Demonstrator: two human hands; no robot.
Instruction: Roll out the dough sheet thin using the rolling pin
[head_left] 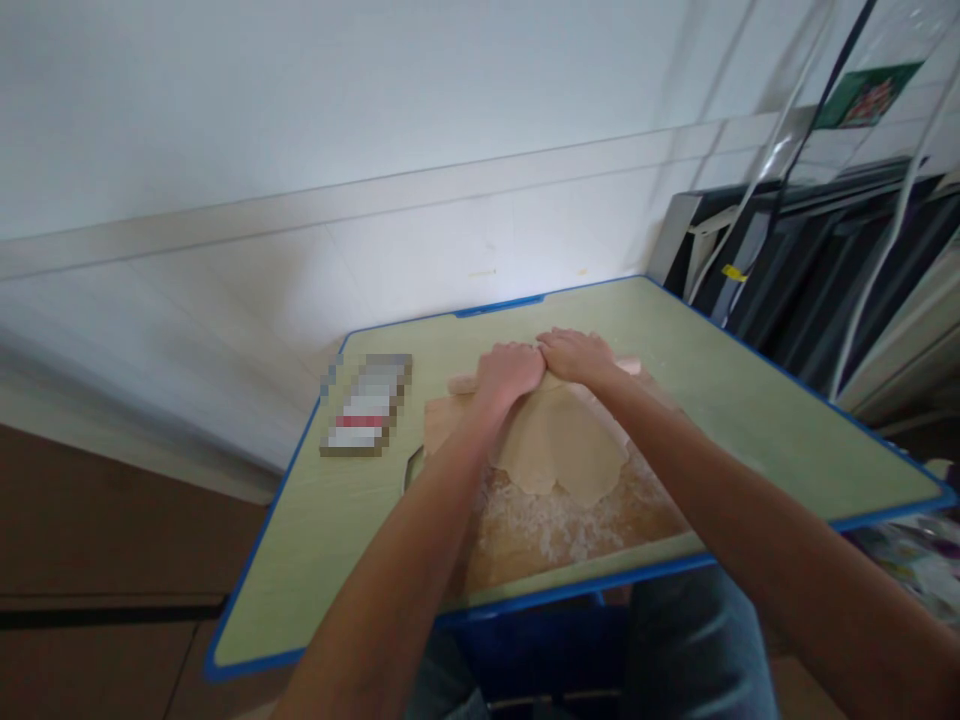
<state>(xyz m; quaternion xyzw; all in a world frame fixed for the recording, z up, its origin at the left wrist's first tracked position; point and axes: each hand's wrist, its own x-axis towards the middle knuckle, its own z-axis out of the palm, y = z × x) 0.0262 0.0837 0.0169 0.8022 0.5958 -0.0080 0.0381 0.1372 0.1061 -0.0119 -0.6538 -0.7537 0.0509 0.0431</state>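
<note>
A wooden rolling pin (463,384) lies crosswise at the far side of a flattened sheet of dough (562,440). My left hand (511,368) is wrapped over the pin left of its middle. Close beside it, my right hand (576,354) grips the pin toward its right end. Both sets of fingers curl over the far side and are partly hidden. The dough has an uneven, wavy near edge and rests on a wooden board (480,565) dusted with white flour (559,525). My forearms cover parts of the board's sides.
The board sits on a pale green table (750,400) with a blue rim. A blurred-out rectangular object (367,405) lies on the left. Behind stands a white wall (405,240). Folded dark panels (810,250), cables and a clear bottle with a green label (870,95) are at the right.
</note>
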